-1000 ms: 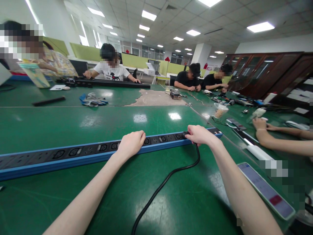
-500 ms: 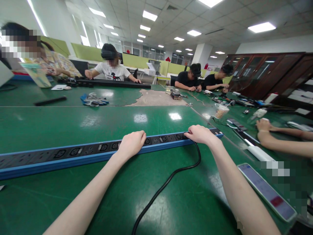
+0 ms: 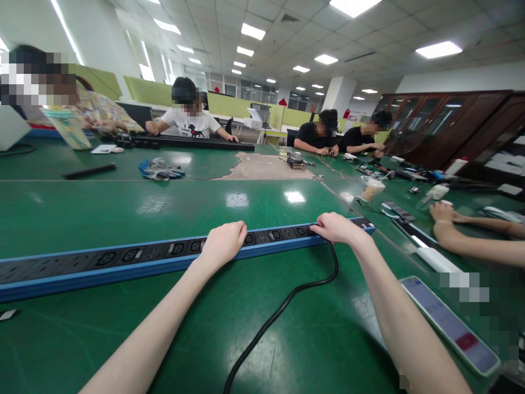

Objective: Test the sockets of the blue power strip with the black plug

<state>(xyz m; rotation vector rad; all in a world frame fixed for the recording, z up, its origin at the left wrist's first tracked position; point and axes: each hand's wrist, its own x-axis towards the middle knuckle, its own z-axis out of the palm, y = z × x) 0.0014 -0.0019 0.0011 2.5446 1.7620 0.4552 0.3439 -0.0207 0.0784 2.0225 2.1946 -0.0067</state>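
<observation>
Barely any shift since the last frame: view's drifted a touch, so more of a white scrap (image 3: 8,314) shows just on the near side of the power strip (image 3: 164,250); both hands hold the same spots on it. So, the strip: it's lying flat across the green counter (image 3: 102,208), sockets (image 3: 132,255) up. L hand (image 3: 225,242) is clamped over the strip, fingers curled down its far side, tips out of sight, so can't tell how hard they press. R hand (image 3: 334,227), near the strip's right end, has fingers bunched together, pinching the top of the black cord (image 3: 315,283); the cord's tip is hidden, so can't say if it's seated. Rest of the cord snakes off on the strip's near side. Handling-wise, strip looks stiff and prob. fairly heavy, w/ smooth blue sides that might slide on glossy paint; best hold's across both long edges, close to the socket in use. Cord's bendy, so grip the firm end, not the loose length. Phone (image 3: 451,325) lies nearside of the strip's R end; gloves (image 3: 161,169) well beyond the strip; co-worker's hand (image 3: 445,219) well off to its right.
</observation>
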